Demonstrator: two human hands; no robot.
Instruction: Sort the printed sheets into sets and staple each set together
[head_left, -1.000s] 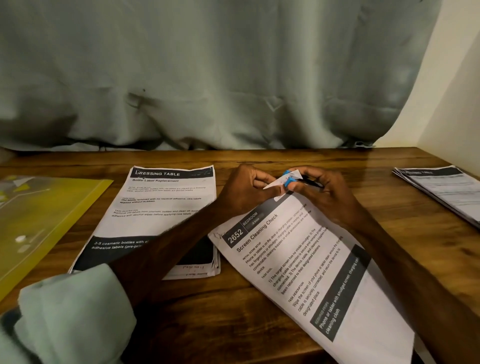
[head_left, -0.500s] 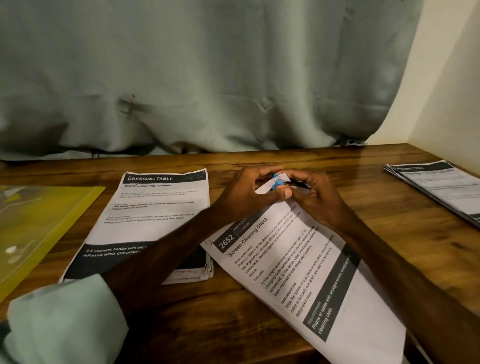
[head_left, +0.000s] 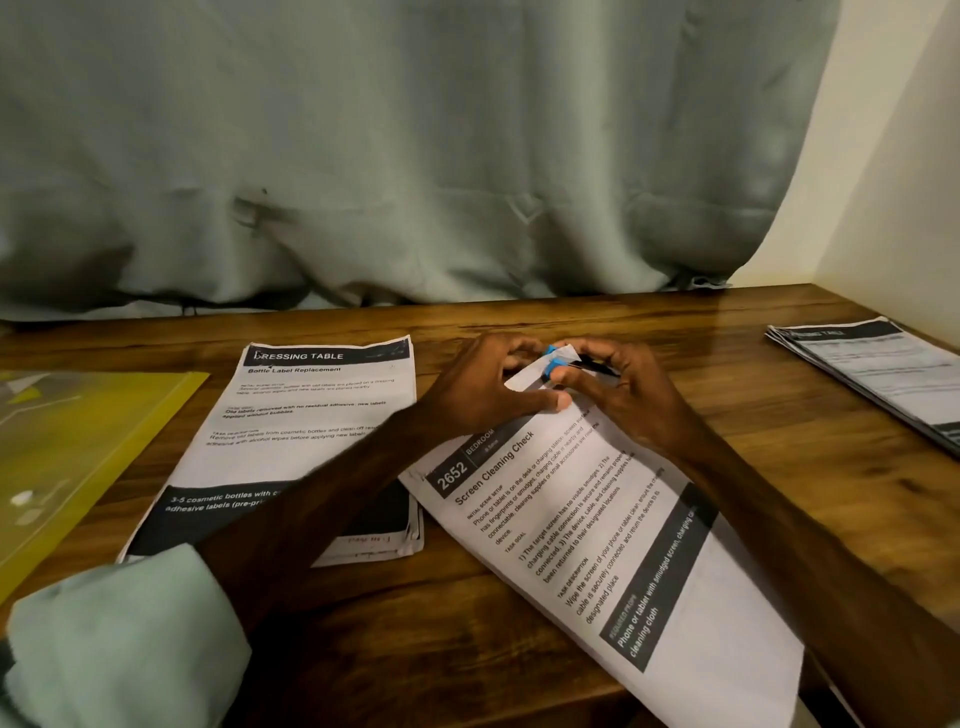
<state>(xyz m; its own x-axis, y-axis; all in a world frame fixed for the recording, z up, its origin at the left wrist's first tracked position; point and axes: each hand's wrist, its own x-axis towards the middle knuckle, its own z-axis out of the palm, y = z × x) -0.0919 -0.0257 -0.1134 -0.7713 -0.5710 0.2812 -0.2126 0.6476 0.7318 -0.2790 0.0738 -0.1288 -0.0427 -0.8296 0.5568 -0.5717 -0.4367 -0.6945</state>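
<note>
Stapler (head_left: 554, 365) at corner of sheets (head_left: 597, 519)

left hand (head_left: 485, 392) centre frame, fingers curled, thumb pinching corner of sheet set (head_left: 597, 545) | right hand (head_left: 631, 402) just right of it, fingers curled round stapler (head_left: 554, 365) | left forearm runs from lower left, sleeve (head_left: 109, 644) bunched up | right forearm runs from lower right, bare
</note>
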